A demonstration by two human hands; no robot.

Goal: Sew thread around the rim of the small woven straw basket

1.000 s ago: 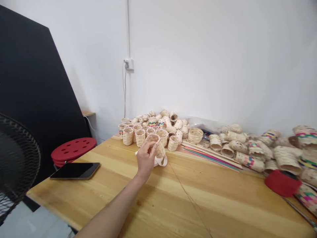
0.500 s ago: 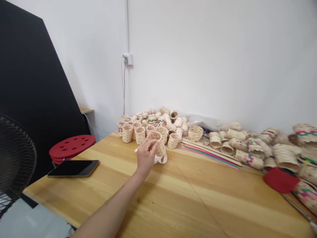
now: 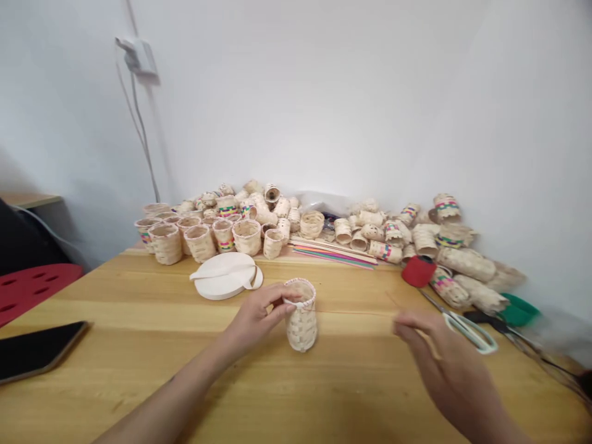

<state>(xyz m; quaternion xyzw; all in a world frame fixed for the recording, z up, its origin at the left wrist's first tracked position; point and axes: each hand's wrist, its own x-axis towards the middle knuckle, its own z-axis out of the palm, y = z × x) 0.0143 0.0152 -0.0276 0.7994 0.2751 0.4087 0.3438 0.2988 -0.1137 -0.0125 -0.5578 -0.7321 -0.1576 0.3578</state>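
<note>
My left hand [image 3: 259, 314] pinches the near rim of a small woven basket [image 3: 301, 333], thumb outside and fingertips over the edge. The basket is pale, stands upright and has a pink-and-white stitched rim. From its rim a thin orange-brown thread [image 3: 356, 312] stretches right to my right hand [image 3: 444, 364]. That hand is somewhat blurred, its fingertips pressed together on the thread's far end; whether a needle is there cannot be made out. Behind my left hand lies a flat roll of white tape [image 3: 224, 277] with a loose end across it.
Several woven baskets [image 3: 166, 245] stand at the back left, with a pile of others [image 3: 467, 264] along the wall. Coloured strips [image 3: 335, 256] lie before them. Right are scissors [image 3: 472, 333], a red-headed tool [image 3: 419, 271] and a green piece [image 3: 520, 310]. A phone [image 3: 41, 348] lies left.
The view has swung right and down. My left hand has brought the basket away from the tape roll, nearer to me. My right hand has come into view with the thread drawn out sideways.
</note>
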